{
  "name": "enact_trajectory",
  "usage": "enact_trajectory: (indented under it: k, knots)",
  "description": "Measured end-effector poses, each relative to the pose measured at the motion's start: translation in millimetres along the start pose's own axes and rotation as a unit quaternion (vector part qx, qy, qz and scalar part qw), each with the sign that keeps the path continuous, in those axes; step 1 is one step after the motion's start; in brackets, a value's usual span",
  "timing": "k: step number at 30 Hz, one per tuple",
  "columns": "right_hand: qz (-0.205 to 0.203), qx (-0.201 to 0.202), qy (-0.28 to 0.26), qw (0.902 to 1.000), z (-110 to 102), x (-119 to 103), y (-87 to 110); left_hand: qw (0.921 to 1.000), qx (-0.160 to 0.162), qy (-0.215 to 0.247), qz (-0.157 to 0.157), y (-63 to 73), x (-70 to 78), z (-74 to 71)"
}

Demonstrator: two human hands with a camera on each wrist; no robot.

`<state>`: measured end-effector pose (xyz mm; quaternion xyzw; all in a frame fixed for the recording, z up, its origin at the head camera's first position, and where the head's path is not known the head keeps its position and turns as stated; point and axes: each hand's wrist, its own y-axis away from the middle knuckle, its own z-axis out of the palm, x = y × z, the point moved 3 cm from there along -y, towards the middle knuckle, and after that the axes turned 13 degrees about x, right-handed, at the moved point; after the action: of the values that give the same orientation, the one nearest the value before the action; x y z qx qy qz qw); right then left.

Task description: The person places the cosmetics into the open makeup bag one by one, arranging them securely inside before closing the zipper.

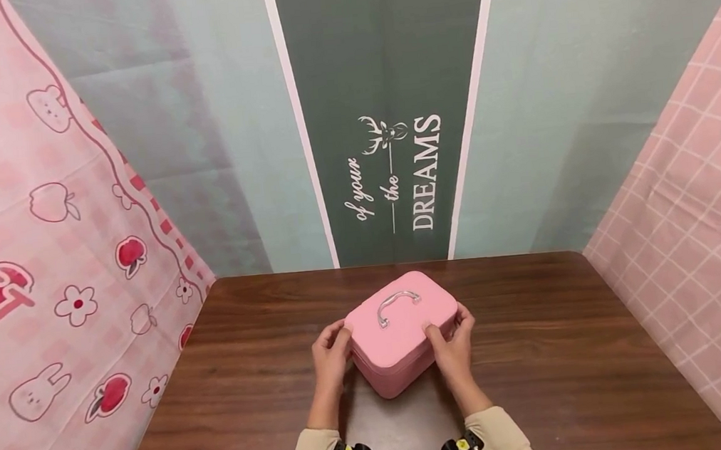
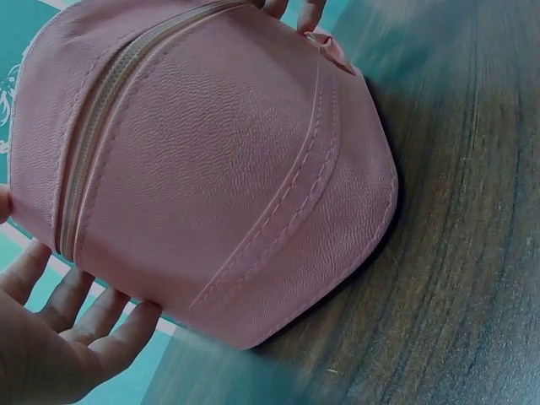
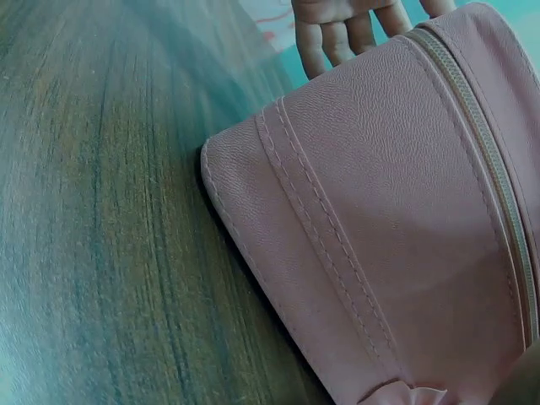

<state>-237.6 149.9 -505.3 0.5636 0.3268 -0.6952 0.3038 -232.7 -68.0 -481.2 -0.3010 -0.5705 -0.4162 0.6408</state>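
Note:
A pink zippered cosmetic case (image 1: 402,328) stands at an angle on the table, one corner toward me. A curved silver handle (image 1: 398,306) crosses its lid. My left hand (image 1: 332,352) holds the left end, thumb near the lid edge; its fingers lie along the side in the left wrist view. On the right, my right hand (image 1: 453,349) grips the other end, thumb on the front edge and fingers round the far side. The zipper (image 2: 105,126) looks shut along the visible part. A pink tab (image 3: 405,393) shows low on the case in the right wrist view.
The case rests on a dark wood-grain table (image 1: 259,319). Behind the table hangs a green and grey curtain (image 1: 384,58) with white lettering. Pink patterned cloth (image 1: 81,264) hangs at the left, and a pink checked cloth (image 1: 708,223) at the right.

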Motion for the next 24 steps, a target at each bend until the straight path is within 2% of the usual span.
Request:
enact_trajectory:
  k: [4,5,7,9,11,13,15,19,22,24]
  knots:
    - [-0.028,0.008,-0.011,0.9995,-2.1,11.2,-1.5,0.9999,0.011,0.001,-0.008,-6.3,-14.0,1.1]
    - [-0.034,0.007,-0.01,0.9994,-3.1,12.0,-1.7,0.9998,0.017,0.001,-0.003,-6.9,-17.2,1.7]
    - [-0.045,-0.001,-0.008,0.9989,-6.9,17.4,-5.4,0.9989,0.038,-0.008,0.027,-6.3,-21.6,3.2]
    - [-0.049,-0.011,0.002,0.9987,-11.1,18.9,-9.6,0.9953,0.063,-0.024,0.07,-1.0,-21.9,4.6]
    - [-0.041,-0.018,0.032,0.9985,-14.6,11.1,-14.3,0.9899,0.083,-0.044,0.106,7.7,-21.7,5.5]
    - [-0.024,-0.027,0.06,0.9975,-16.7,0.6,-20.4,0.985,0.099,-0.064,0.126,18.5,-21.8,5.9]
    - [-0.01,-0.043,0.089,0.995,-16.8,-9.5,-29.7,0.9818,0.109,-0.082,0.132,30.2,-23.2,6.7]
    - [-0.013,-0.103,0.125,0.9867,-9.9,-21.4,-52.4,0.9783,0.119,-0.097,0.139,50.6,-27.3,10.8]
    - [-0.008,-0.179,0.135,0.9745,-1.4,-28.6,-61.3,0.9839,0.105,-0.06,0.132,59.7,-30.9,15.6]
    - [0.01,-0.225,0.144,0.9636,1.6,-32.8,-61.9,0.9879,0.094,-0.037,0.118,62.4,-32.6,17.7]
